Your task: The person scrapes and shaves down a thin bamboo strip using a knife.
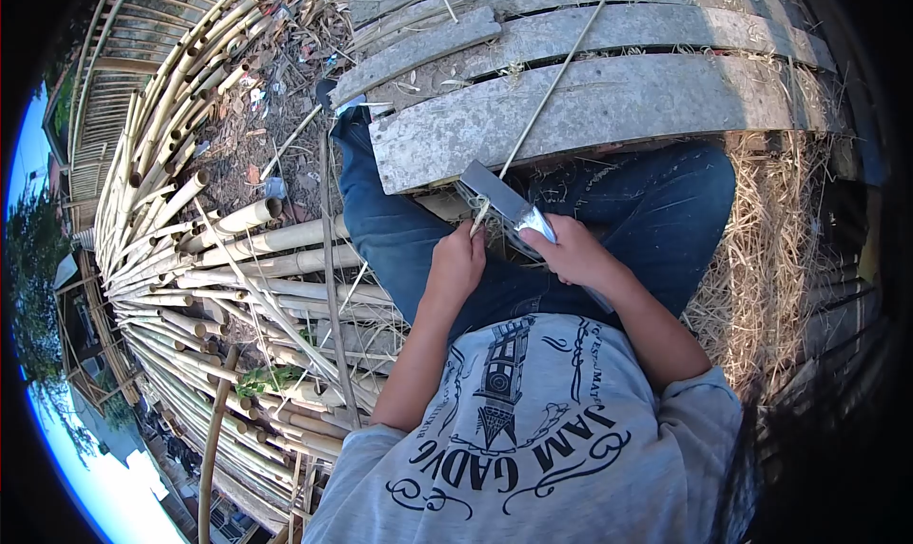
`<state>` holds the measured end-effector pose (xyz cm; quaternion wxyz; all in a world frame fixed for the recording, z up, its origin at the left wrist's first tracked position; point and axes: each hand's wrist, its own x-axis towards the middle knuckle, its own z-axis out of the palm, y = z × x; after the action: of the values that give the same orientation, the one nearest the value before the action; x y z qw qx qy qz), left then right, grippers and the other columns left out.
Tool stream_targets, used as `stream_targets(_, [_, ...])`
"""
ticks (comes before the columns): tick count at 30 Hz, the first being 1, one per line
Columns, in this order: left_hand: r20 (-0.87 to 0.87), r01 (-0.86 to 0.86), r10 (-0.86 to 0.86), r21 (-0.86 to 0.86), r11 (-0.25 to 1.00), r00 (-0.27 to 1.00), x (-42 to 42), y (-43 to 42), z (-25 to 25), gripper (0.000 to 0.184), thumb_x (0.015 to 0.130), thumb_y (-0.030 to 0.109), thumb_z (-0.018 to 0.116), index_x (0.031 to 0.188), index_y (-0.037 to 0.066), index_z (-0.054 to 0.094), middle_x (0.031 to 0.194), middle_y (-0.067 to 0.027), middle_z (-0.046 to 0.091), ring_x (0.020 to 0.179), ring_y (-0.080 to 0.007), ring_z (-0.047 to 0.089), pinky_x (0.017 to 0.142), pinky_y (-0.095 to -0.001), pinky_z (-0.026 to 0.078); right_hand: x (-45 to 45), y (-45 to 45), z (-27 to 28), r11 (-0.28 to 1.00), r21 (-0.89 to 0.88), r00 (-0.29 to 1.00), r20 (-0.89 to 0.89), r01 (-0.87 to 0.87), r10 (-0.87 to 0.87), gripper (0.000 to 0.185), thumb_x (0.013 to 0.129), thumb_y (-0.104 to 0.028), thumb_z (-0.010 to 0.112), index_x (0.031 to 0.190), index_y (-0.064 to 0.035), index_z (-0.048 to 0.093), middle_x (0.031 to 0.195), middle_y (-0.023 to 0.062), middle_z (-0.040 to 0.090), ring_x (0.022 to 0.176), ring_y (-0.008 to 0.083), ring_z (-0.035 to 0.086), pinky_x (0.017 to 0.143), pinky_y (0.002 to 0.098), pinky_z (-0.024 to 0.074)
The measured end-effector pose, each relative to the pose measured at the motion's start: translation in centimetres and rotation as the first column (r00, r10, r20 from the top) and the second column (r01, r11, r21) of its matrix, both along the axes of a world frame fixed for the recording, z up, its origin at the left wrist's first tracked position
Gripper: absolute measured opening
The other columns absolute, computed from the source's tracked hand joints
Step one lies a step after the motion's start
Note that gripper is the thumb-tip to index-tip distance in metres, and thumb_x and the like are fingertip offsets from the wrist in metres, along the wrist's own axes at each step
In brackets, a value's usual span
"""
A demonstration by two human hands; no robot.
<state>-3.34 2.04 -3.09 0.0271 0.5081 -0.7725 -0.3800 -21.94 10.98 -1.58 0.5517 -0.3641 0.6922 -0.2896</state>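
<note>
Blade [498, 192] in right hand [569, 250], near edge of plank [618, 105]

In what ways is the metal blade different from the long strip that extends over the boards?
The blade is broad and short; the strip is narrow and long. The blade is grey metal, the strip pale tan. The blade slants down rightward, the strip leftward. Both look fairly straight.

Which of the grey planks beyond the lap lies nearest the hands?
The wide front plank, bordering the jeans; the other planks lie behind it, farther away.
</note>
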Motion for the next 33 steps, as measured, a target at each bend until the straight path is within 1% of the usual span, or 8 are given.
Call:
stream_targets(2, [-0.01,-0.013,0.013,0.033,0.999,1.0,0.0,0.2,0.5,0.018,0.095,0.015,0.053,0.092,-0.002,0.06,0.074,-0.0294,0.062,0.075,-0.0488,0.061,0.065,-0.0547,0.047,-0.7,-0.3,0.1,0.981,0.188,0.966,0.259,-0.044,-0.006,0.042,0.097,-0.04,0.055,0.1,0.0011,0.061,0.061,0.0103,0.059,0.046,0.017,0.058,0.042,0.0317,0.0465])
stream_targets(5, [-0.028,-0.031,0.032,0.044,0.999,0.999,0.3,0.2,0.4,0.021,0.096,0.017,0.052,0.092,-0.003,0.058,0.075,-0.0296,0.06,0.078,-0.0489,0.06,0.065,-0.0506,0.045,-1.0,-0.5,-1.0,0.971,0.233,0.937,0.348,-0.056,-0.029,0.042,0.098,-0.042,0.054,0.099,-0.0002,0.06,0.055,0.0034,0.051,0.038,0.0088,0.049,0.033,0.0249,0.0386])
stream_targets(8, [-0.052,-0.025,0.026,0.027,0.999,0.998,0.5,0.1,-0.2,0.021,0.096,0.017,0.053,0.092,-0.003,0.059,0.075,-0.0293,0.06,0.077,-0.0489,0.06,0.065,-0.0507,0.045,-0.9,-0.4,-1.3,0.965,0.257,0.903,0.424,-0.052,-0.064,0.041,0.098,-0.04,0.055,0.098,0.0003,0.06,0.055,0.004,0.051,0.039,0.0104,0.051,0.034,0.0261,0.0405])
stream_targets(13, [-0.027,-0.034,0.035,0.055,0.998,0.999,0.0,0.1,0.3,0.021,0.096,0.016,0.053,0.092,-0.004,0.059,0.075,-0.0297,0.06,0.078,-0.0491,0.059,0.065,-0.0508,0.045,0.6,0.2,-0.8,0.991,-0.055,0.99,0.083,0.12,-0.115,0.032,0.099,-0.033,0.055,0.096,-0.0011,0.059,0.056,0.0009,0.051,0.041,0.0076,0.048,0.036,0.0251,0.0377])
stream_targets(17, [-0.009,-0.012,0.013,0.054,0.998,1.0,0.2,0.1,0.3,0.022,0.096,0.017,0.052,0.091,-0.004,0.058,0.075,-0.0299,0.06,0.078,-0.0493,0.059,0.066,-0.051,0.045,0.4,0.2,-0.8,0.999,-0.036,0.997,0.068,0.03,-0.028,0.04,0.097,-0.038,0.057,0.091,0.0005,0.062,0.06,0.0054,0.057,0.041,0.0112,0.052,0.038,0.0274,0.0414])
stream_targets(25, [-0.044,-0.012,0.013,0.029,0.999,0.999,0.4,0.1,0.3,0.018,0.095,0.014,0.053,0.092,-0.002,0.059,0.076,-0.029,0.062,0.076,-0.0485,0.061,0.067,-0.0548,0.047,-1.1,-0.4,-2.2,0.943,0.33,0.845,0.514,-0.034,-0.149,0.04,0.097,-0.04,0.057,0.088,-0.0003,0.058,0.056,0.0043,0.054,0.04,0.011,0.052,0.035,0.0271,0.0407])
stream_targets(29, [-0.022,0.001,-0.001,0.016,1.0,1.0,0.5,0.0,0.3,0.018,0.095,0.015,0.053,0.091,-0.002,0.059,0.076,-0.0291,0.062,0.076,-0.0484,0.061,0.067,-0.055,0.047,0.7,0.2,-1.6,0.995,-0.018,0.991,0.098,0.093,-0.091,0.039,0.096,-0.038,0.058,0.082,-0.0015,0.058,0.053,0.003,0.052,0.041,0.0103,0.052,0.037,0.028,0.0405])
stream_targets(33, [0.002,0.015,-0.015,-0.008,1.0,1.0,0.5,0.1,0.1,0.017,0.095,0.014,0.053,0.091,-0.002,0.059,0.076,-0.0292,0.062,0.076,-0.0483,0.061,0.067,-0.0552,0.047,0.9,0.0,-0.3,0.996,0.076,0.984,0.165,0.049,-0.061,0.04,0.096,-0.039,0.058,0.081,-0.0015,0.057,0.052,0.0032,0.051,0.04,0.0108,0.051,0.036,0.0279,0.0399])
